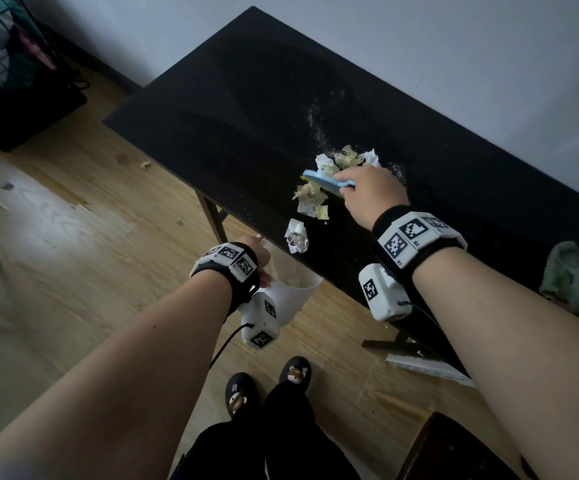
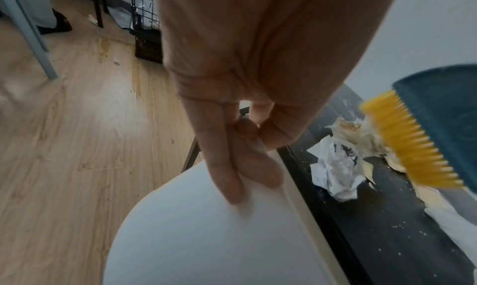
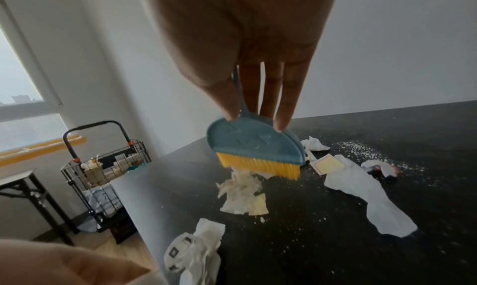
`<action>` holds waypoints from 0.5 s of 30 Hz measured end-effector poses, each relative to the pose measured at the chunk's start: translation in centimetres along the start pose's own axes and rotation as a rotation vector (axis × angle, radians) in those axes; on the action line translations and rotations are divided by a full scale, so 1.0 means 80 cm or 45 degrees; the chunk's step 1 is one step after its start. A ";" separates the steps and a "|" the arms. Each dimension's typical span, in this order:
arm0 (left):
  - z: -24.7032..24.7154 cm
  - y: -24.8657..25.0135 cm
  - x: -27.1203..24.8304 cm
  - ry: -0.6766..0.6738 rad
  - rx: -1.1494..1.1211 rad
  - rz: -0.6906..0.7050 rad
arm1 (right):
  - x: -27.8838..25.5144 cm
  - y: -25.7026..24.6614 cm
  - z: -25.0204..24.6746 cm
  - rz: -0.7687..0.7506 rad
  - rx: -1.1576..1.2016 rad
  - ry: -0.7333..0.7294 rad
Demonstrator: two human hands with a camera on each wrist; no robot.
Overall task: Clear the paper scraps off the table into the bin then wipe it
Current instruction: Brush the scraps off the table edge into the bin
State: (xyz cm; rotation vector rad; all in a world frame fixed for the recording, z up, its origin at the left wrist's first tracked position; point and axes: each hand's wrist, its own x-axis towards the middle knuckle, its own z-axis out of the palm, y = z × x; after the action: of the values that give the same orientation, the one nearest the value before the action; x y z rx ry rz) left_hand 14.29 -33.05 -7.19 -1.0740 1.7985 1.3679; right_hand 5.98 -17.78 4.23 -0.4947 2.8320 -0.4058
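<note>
My right hand [image 1: 367, 188] grips a small blue brush with yellow bristles [image 1: 326, 180] [image 3: 255, 152] [image 2: 423, 138] over a heap of paper scraps [image 1: 316, 197] [image 3: 244, 195] on the black table [image 1: 246, 109]. One crumpled white scrap [image 1: 296, 236] [image 3: 193, 250] [image 2: 335, 173] lies close to the table's front edge. More scraps [image 1: 354, 157] and white crumbs [image 3: 361, 148] lie behind the brush. My left hand [image 1: 258, 261] [image 2: 240, 156] holds the rim of a white bin [image 1: 291, 292] [image 2: 193, 238] just below the table's front edge; some scraps show inside it.
A green cloth [image 1: 572, 282] lies at the table's right end. A wire basket cart [image 3: 108, 167] stands beyond the table's left end, next to a small folding table [image 3: 23, 179]. My feet in dark slippers [image 1: 267, 382] are on the wooden floor. A brown stool [image 1: 454, 452] is at lower right.
</note>
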 end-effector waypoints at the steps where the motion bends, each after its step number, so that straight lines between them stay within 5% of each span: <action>1: 0.000 0.000 -0.001 -0.005 -0.001 -0.001 | 0.000 0.001 0.004 0.006 -0.018 -0.055; 6: -0.002 0.000 0.002 -0.004 -0.016 0.001 | -0.006 -0.001 0.002 0.036 -0.025 -0.212; 15: -0.006 -0.001 0.008 0.016 0.006 -0.021 | -0.002 -0.011 -0.009 0.007 0.021 0.075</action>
State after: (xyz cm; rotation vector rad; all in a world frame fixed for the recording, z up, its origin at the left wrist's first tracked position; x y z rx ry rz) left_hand 14.07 -33.63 -7.64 -1.0952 1.7966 1.3495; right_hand 6.20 -18.39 5.22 -0.4793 2.8834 -0.4490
